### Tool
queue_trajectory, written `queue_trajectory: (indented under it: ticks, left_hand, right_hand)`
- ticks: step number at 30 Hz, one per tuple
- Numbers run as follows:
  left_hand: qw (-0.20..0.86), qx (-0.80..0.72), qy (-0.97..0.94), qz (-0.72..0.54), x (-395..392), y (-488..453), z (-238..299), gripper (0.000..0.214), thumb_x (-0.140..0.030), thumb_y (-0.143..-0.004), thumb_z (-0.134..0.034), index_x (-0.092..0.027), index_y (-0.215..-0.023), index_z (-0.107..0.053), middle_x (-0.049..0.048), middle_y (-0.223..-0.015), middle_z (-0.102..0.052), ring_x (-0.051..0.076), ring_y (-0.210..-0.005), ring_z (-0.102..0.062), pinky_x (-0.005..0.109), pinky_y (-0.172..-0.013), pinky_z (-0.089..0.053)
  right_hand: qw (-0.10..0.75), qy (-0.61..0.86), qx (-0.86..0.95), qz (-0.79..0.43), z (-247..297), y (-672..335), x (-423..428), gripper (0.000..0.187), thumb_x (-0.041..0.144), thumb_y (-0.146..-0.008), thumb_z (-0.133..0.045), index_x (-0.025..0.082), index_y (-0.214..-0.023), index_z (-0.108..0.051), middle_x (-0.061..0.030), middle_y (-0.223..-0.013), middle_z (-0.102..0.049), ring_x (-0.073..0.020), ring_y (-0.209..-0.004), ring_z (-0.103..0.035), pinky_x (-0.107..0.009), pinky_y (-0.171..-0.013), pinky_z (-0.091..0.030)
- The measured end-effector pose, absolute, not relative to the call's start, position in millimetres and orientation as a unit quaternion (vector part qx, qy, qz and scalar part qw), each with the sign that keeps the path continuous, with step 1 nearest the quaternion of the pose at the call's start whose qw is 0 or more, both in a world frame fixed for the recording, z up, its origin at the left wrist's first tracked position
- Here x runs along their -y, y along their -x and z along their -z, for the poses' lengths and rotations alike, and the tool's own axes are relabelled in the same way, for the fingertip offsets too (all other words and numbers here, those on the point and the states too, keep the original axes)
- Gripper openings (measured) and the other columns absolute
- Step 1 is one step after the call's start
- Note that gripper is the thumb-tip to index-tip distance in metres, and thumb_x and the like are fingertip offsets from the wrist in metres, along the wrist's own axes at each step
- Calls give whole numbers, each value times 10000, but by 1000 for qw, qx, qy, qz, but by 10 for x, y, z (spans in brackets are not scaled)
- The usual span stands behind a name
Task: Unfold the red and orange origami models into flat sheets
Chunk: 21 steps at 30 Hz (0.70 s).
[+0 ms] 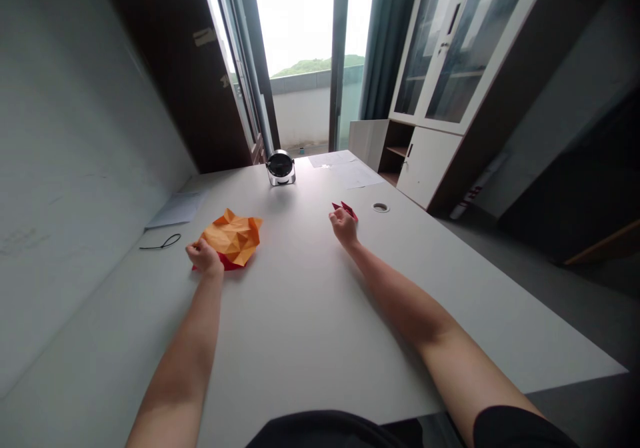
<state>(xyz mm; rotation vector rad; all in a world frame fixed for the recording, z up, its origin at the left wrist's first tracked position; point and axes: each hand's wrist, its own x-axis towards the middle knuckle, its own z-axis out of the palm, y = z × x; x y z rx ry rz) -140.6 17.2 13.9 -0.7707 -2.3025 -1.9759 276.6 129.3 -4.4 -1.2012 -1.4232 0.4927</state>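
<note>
A creased sheet of orange paper (233, 235) bulges up on the left of the white table (280, 315), its surface full of fold lines. Red paper (233, 262) shows under its near edge. At the orange paper's left edge is my left hand (204, 256), closed with the fingers curled in on that edge; my hand hides the exact grip. My right hand (344, 227) is closed at a small folded red paper piece (348, 209), whose pointed tips stick out beyond the fingers. The rest of that piece is hidden behind my hand.
A round black device on a stand (281, 167) sits at the table's far end. White sheets (350, 171) lie at the back right, near a round cable hole (381, 207). By the left wall are more papers (176, 209) and a black cord (163, 242).
</note>
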Motion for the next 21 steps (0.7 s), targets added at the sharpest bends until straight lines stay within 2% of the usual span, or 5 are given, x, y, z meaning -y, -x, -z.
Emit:
queue_trajectory:
  ticks: [4,9,12,15,21]
  left_hand:
    - [48,799,138,584,-30,1754,-73,191,-219,-799,-519,-214,-956,-410,83,-1004,-535,277,-996,-578,462,-926,-475]
    - [167,809,228,516,65,1690,-102,305,-234,-803,-553,-179,-1088,-460,202,-1253,-483,406,-1241,-451,606,-1021,-378]
    - [182,769,352,502,33,1497,-140,190,-202,-838,-506,-176,-1026,-525,194,-1244,-507,370,-1255,-455,571,-1077,-351]
    - [151,718,471,489,-19,1280,-146,114,-203,-864,-486,-188,-939,-571,150,-1117,-573,315,-1165,-528,493,-1065,-398]
    - [49,625,644,440,-50,779,-153,143,-204,-879,-490,-206,-907,-630,85,-978,-638,247,-966,-609,386,-926,-487]
  right_hand:
    - [502,611,611,-38,172,-3188,-1506,199,320,-877,-506,179,-855,-645,-132,-950,-640,-276,-952,-545,-415,-941,-432]
    - [433,687,580,-60,298,-3433,-1623,221,238,-862,-507,186,-953,-701,-131,-1001,-632,-277,-992,-527,-390,-947,-414]
    - [419,697,580,-49,303,-3402,-1632,235,342,-891,-539,186,-954,-703,-135,-1017,-624,-284,-1009,-515,-393,-951,-408]
    - [396,699,594,-42,290,-3339,-1610,274,450,-861,-606,191,-873,-694,-137,-1059,-608,-291,-1024,-497,-401,-950,-402]
    - [356,714,602,-44,251,-3298,-1540,193,358,-870,-585,196,-829,-681,-123,-1040,-611,-280,-1006,-493,-383,-926,-397]
